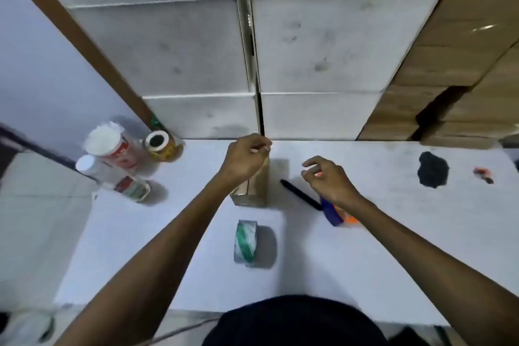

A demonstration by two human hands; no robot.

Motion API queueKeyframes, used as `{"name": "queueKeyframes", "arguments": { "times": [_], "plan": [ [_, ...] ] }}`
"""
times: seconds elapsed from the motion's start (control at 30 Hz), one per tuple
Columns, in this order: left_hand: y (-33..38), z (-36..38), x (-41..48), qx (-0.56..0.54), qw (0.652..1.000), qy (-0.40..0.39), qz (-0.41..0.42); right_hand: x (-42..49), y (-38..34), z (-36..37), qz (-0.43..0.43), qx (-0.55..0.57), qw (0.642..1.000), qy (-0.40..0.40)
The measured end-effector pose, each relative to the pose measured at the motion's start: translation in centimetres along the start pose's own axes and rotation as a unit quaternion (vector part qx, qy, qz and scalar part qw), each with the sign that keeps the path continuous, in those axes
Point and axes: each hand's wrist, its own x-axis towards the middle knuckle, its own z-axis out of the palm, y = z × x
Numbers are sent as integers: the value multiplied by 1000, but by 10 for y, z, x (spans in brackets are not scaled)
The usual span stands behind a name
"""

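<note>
A small brown cardboard box [254,191] stands upright at the middle of the white table [365,261]. My left hand [244,159] is at the box's top, fingers curled and thumb meeting the fingertips there; motion blur hides exactly what they pinch. My right hand [327,177] hovers to the right of the box, fingers loosely curled and holding nothing. A black marker [300,194] lies on the table just below that hand. A blue and orange tool [335,215] lies partly under my right wrist. A green and white tape roll [246,243] stands on edge in front of the box.
Two white-capped bottles [112,149] and a brown tape roll [160,146] sit at the table's left rear. A black patch [432,170] and a small orange item [483,174] lie far right. Stacked white boxes [323,64] form a wall behind the table.
</note>
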Motion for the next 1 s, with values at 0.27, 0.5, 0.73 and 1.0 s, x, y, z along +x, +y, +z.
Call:
{"name": "queueKeyframes", "arguments": {
  "times": [0.27, 0.5, 0.73, 1.0],
  "plan": [
    [-44, 6, -20, 33, 999, 30, -20, 4, 46, 41, 32, -109, 993, -35],
    [-47, -8, -19, 35, 998, 50, -30, 13, 61, 56, 8, -318, 946, -62],
    [-54, -4, -27, 34, 998, 46, -39, 12, 75, 71, 46, -318, 944, -73],
    [-52, 12, -26, 11, 999, 26, -44, 4, 66, 65, 92, -102, 989, -50]
  ]
}}
